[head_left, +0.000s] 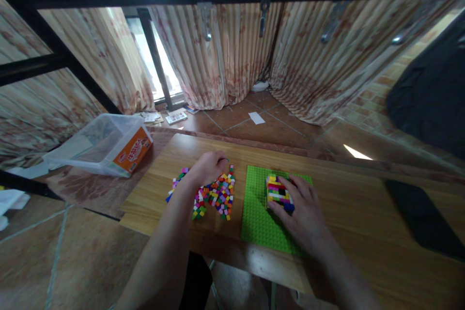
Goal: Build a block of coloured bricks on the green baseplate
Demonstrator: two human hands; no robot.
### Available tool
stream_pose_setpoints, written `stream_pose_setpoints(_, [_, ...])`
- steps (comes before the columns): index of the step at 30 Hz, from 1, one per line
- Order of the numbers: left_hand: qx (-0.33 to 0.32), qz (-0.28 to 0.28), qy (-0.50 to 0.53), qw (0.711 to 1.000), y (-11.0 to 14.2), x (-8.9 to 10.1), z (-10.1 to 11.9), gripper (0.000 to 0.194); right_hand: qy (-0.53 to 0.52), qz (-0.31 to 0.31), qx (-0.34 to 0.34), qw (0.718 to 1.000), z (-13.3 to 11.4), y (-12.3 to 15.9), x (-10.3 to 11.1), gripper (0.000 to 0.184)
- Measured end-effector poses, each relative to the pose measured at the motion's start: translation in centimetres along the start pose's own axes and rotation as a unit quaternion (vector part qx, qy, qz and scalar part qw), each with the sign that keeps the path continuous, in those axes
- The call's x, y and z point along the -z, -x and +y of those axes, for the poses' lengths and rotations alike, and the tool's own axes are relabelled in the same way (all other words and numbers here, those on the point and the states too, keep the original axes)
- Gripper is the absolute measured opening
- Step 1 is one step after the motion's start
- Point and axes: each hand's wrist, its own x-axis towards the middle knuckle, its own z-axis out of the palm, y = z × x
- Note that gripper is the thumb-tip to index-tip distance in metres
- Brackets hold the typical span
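Grasping the toy-brick block [274, 193] by its edges: right grip [305, 209].
Probably light, stiff; best held low. Left grip [208, 168]: cannot tell.

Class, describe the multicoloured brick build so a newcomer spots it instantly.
On the wooden table, find the green studded baseplate. The brick build is there, grasped by the right hand. Unlike the loose bricks to its left, it is one joined block.
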Motion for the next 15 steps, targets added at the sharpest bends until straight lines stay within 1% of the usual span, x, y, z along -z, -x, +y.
stream_pose_setpoints(4, [0.019,0.02,-0.006,1.0,0.06,0.03,0.16,0.024,-0.002,0.001,0.001,1.0,0.04,0.01,-0.04,0.061])
stream_pose_setpoints(7, [0.044,0.018,-0.023,0.999,0.12,-0.04,0.25,0.027,-0.004,0.0,0.003,1.0,0.07,0.0,-0.07,0.06])
stream_pose_setpoints(10, [0.059,-0.014,-0.066,0.996,0.17,-0.2,0.21,0.028,-0.009,0.002,0.002,1.0,0.1,-0.01,-0.08,0.06])
stream_pose_setpoints(12, [0.056,-0.043,-0.094,0.993,0.22,-0.28,0.14,0.026,-0.011,0.003,0.001,1.0,0.11,-0.03,-0.07,0.06])
stream_pose_setpoints(15, [0.048,-0.07,-0.106,0.991,0.33,-0.27,0.19,0.024,-0.008,0.0,0.001,1.0,0.1,-0.05,-0.04,0.061])
